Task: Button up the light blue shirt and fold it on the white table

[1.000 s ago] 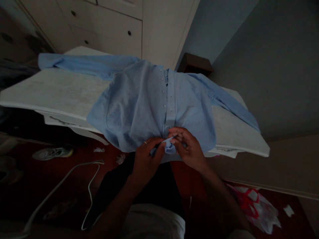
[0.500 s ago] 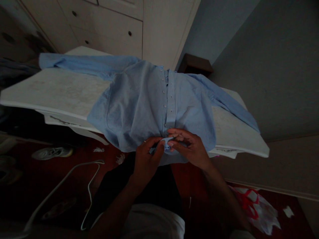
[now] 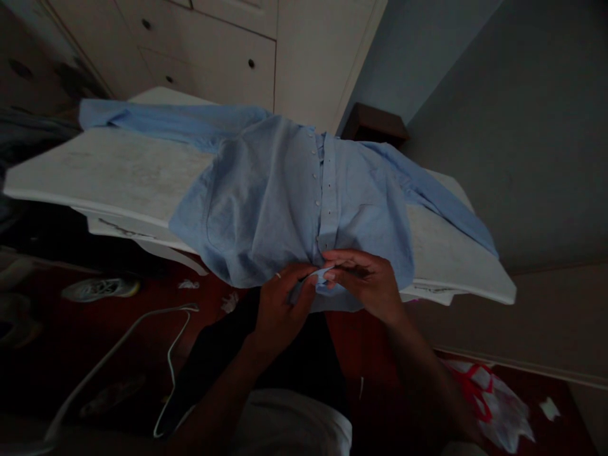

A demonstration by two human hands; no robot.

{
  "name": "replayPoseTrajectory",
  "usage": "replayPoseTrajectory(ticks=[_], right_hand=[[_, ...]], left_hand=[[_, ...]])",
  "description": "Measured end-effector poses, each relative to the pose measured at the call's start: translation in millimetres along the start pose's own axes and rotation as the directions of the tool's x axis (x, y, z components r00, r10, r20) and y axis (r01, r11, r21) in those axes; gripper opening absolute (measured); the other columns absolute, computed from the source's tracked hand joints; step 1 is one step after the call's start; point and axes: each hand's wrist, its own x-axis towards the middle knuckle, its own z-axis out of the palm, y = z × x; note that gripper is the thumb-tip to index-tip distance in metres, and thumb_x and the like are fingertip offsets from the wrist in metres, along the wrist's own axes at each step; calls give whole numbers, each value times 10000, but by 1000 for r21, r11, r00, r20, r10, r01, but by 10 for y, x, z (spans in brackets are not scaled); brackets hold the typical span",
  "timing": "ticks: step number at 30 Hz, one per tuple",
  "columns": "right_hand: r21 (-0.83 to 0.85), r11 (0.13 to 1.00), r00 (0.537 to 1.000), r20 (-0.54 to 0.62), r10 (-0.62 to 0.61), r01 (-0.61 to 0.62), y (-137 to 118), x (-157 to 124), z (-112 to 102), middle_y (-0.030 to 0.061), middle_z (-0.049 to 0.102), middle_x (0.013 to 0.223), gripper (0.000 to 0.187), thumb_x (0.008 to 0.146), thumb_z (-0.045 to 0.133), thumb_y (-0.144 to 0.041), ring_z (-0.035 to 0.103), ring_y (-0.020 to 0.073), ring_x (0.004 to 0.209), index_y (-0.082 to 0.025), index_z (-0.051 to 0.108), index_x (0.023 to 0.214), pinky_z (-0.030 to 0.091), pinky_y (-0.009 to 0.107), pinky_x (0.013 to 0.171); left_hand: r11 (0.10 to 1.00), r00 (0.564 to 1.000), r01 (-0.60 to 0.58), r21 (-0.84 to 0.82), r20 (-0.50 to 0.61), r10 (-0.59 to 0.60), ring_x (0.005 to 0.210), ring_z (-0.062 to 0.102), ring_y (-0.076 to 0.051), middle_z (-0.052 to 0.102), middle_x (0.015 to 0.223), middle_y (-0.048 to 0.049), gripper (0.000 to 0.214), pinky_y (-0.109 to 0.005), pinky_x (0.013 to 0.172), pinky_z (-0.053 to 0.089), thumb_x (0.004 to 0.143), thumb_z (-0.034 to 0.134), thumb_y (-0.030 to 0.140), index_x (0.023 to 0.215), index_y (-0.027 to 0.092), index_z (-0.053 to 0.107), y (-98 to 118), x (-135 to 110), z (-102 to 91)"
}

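A light blue button-up shirt lies spread over a white board, its sleeves out to both sides. Down its front, a row of small buttons runs beside the strip with buttonholes, and the two edges lie side by side. At the bottom of that front opening, my left hand pinches the shirt's edge between thumb and fingers. Just to the right, my right hand is closed on the same bit of fabric. Any button between the fingertips is hidden.
Behind the board stands a pale cabinet with dark knobs, and a small brown box-like piece. On the red floor are a shoe, a white cable and a plastic bag with red handles.
Both hands stay at the shirt's lower front edge. The pinched fabric has turned a little and now lies flatter between the fingertips. The view has shifted slightly.
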Motion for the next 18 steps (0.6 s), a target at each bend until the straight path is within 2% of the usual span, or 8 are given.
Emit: replayPoseTrajectory(ticks=[3,6,8,10,13,18], right_hand=[[-66,993,994,-44,-100,97,70,-70,0,-6,755,815,196,812,699,-204,693,120,608,-255,742,996,582,229,601],[-177,958,971,-37,-238,228,148,-107,-18,-25,755,819,257,841,658,-144,692,111,630,-295,733,1035,571,225,626],[-241,909,935,-16,-354,340,192,-117,-30,-17,753,823,300,858,635,-129,695,127,676,-306,715,1086,563,254,649],[-282,844,880,5,-475,457,221,-121,-40,-1,755,846,330,862,633,-124,698,150,726,-308,695,1129,556,291,678],[-315,760,811,56,-583,569,233,-127,-53,25,759,906,389,847,656,-105,704,164,764,-298,660,1184,555,318,694],[-401,679,771,128,-624,615,202,-141,-78,34,762,929,461,844,660,-89,720,169,805,-274,598,1262,578,325,714]], left_hand=[[992,991,-126,14,40,126,924,679,-149,724,1005,-51,173,-268,831,547,877,601,183,1037,184,668,-71,-27,-19],[967,971,-237,96,40,234,917,684,-145,725,996,-54,194,-262,818,559,860,633,177,1051,181,662,-123,-33,-27],[941,952,-305,148,47,301,900,685,-136,728,979,-53,189,-250,810,561,860,631,163,1047,173,661,-139,-29,-32],[917,936,-351,187,66,345,889,685,-134,731,967,-53,172,-248,806,563,869,616,153,1035,169,661,-143,-27,-42],[899,925,-379,220,72,373,886,687,-139,735,957,-59,141,-257,812,565,887,590,160,1006,166,665,-143,-36,-62],[908,936,-350,230,59,346,865,693,-138,738,935,-50,132,-261,798,569,907,563,185,979,181,673,-165,-51,-67]])
